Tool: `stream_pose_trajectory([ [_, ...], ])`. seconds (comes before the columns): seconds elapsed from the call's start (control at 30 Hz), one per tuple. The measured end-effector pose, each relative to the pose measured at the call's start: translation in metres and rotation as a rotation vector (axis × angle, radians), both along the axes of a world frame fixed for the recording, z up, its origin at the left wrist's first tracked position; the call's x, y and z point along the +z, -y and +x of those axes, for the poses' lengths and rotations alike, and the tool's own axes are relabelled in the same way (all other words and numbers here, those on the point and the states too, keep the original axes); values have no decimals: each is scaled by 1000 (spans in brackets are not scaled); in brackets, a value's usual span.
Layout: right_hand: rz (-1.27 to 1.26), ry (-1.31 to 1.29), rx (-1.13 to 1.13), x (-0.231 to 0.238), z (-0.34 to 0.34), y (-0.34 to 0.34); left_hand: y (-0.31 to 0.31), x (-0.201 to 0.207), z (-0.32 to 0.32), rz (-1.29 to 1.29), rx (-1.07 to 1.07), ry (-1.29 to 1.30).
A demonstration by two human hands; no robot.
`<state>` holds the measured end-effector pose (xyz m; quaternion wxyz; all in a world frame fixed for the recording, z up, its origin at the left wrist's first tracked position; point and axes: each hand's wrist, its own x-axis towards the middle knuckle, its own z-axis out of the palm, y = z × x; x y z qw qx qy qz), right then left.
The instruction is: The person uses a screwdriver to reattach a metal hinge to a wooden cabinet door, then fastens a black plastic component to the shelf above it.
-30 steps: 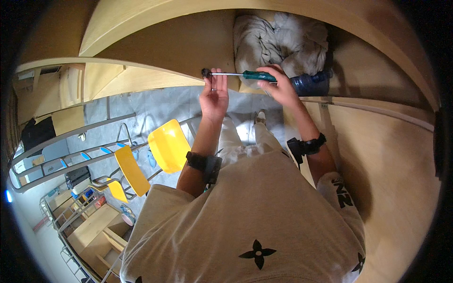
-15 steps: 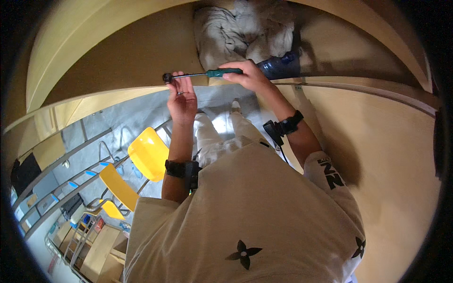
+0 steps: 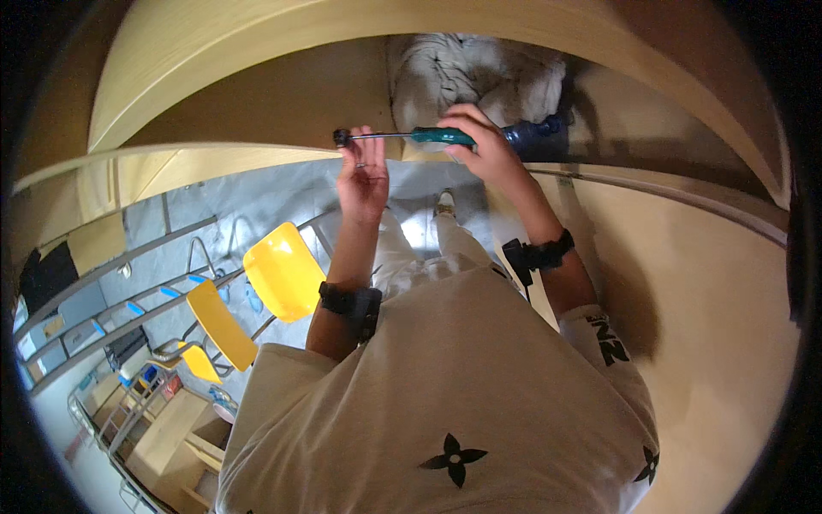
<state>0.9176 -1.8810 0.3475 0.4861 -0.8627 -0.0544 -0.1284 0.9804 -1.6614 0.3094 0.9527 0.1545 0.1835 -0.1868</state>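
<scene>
My right hand (image 3: 492, 154) closes round the green handle of a screwdriver (image 3: 441, 135), held level with its thin metal shaft pointing left. The shaft ends at a small dark round part (image 3: 342, 138) by the edge of the wooden cabinet; its exact kind is too small to tell. Beneath the shaft, my left hand (image 3: 364, 184) is raised with its palm showing and fingers stretched upward, the fingertips beside the shaft and the thumb close under the dark part. Whether those fingers touch it I cannot tell.
Crumpled light bedding (image 3: 471, 77) and a dark blue translucent bottle (image 3: 535, 133) lie inside the cabinet. A curved wooden panel (image 3: 411, 21) arches overhead. Yellow chairs (image 3: 287, 272) stand on the grey floor to the left, near metal rails (image 3: 128, 257). A wooden panel (image 3: 702, 343) borders the right.
The whole view has shifted, so hands and cabinet appear farther right and the bedding lower. My right fingers have loosened slightly on the screwdriver handle; its shaft still reaches the dark part.
</scene>
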Motion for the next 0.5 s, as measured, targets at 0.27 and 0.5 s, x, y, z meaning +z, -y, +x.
stream_pose_trajectory([
  [0.27,-2,-49,9,0,-2,-12,-3,4,-1,-13,-11,9],
  [0.5,972,-1020,199,-4,25,17,0,7,-1,-77,-32,15],
])
